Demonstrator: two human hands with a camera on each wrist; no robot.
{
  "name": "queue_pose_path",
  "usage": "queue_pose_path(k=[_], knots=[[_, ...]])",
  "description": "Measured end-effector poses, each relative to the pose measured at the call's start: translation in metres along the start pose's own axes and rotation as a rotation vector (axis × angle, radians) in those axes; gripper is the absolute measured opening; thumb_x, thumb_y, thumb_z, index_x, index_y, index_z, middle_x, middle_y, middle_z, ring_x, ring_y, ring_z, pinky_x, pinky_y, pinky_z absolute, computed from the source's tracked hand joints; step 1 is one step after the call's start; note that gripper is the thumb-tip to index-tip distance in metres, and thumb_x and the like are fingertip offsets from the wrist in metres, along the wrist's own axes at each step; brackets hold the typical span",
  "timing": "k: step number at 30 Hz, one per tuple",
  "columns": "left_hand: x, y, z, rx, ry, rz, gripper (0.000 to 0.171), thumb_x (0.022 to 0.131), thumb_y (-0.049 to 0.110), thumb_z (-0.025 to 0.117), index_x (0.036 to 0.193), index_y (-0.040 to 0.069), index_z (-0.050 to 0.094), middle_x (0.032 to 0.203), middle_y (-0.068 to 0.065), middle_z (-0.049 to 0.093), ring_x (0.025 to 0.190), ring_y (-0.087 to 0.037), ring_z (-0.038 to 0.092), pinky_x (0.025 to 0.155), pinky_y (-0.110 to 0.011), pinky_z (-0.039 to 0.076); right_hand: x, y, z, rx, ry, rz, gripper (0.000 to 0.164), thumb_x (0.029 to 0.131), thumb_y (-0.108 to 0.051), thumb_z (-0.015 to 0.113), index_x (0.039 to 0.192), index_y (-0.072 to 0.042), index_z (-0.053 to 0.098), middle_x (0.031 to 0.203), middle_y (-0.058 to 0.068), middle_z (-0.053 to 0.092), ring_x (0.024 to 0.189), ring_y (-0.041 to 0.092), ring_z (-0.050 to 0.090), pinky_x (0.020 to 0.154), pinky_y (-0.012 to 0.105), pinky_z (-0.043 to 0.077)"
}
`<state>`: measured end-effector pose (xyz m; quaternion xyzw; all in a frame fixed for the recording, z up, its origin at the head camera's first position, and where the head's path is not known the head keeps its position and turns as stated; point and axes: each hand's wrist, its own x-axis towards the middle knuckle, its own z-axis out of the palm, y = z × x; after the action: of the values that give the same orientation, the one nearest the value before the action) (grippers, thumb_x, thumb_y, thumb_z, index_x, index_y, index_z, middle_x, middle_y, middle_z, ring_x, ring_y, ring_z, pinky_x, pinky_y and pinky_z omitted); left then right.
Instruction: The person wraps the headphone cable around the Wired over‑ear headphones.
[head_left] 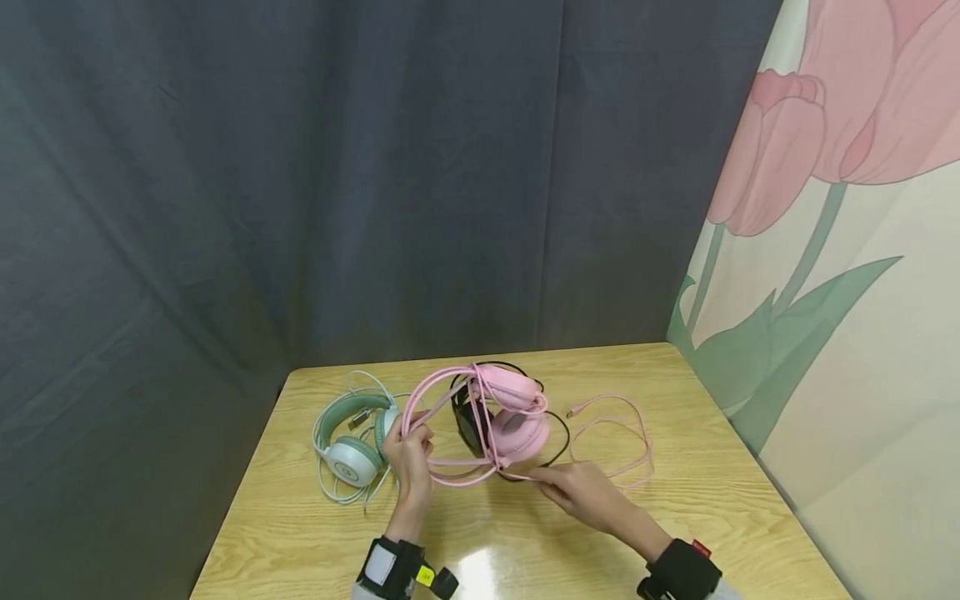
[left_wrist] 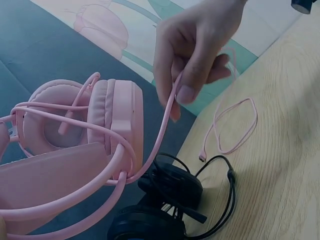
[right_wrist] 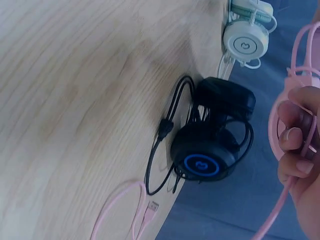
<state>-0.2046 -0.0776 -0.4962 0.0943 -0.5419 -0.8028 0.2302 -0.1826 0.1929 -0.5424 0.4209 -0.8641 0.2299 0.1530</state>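
Note:
Above the table, my left hand point(head_left: 411, 458) grips the headband side of a pink headset point(head_left: 512, 388); its two padded ear cups face right. Pink cable wraps around the headset in several turns. My right hand point(head_left: 588, 493) pinches the pink cable point(left_wrist: 164, 122) near the lower ear cup, between thumb and fingers, as the left wrist view shows. From there the cable runs down to a loose loop on the table, ending in a USB plug point(right_wrist: 153, 206). In the left wrist view, the left hand is almost wholly out of frame.
A black headset point(right_wrist: 202, 162) with its own cable lies behind the pink one, partly hidden in the head view. At the left rests a white and green headset point(head_left: 354, 460) with its cable around it. A dark curtain point(head_left: 420, 183) hangs behind the wooden table point(head_left: 300, 542).

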Motion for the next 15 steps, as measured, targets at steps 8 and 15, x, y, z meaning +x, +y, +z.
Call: queue_pose_path(k=[8,15], knots=[[-0.001,0.004,0.0,0.026,0.012,-0.004,0.03,0.068,-0.017,0.048,0.095,-0.019,0.062,0.065,-0.003,0.06,0.047,-0.01,0.039,0.043,-0.019,0.032,-0.007,0.012,-0.015,-0.075,0.109,-0.004,0.015,0.086,-0.013,0.075,0.101,-0.016,0.076,0.081,-0.01,0.07,0.063,-0.008,0.051,0.053,0.012,0.041],[0.001,-0.001,0.001,0.054,0.037,-0.028,0.031,0.068,-0.016,0.049,0.095,-0.017,0.064,0.069,-0.003,0.062,0.05,-0.01,0.042,0.044,-0.018,0.034,-0.009,0.022,-0.024,-0.17,0.238,-0.083,0.012,0.083,-0.011,0.076,0.095,-0.013,0.075,0.083,-0.009,0.064,0.065,0.0,0.056,0.054,0.018,0.046]])
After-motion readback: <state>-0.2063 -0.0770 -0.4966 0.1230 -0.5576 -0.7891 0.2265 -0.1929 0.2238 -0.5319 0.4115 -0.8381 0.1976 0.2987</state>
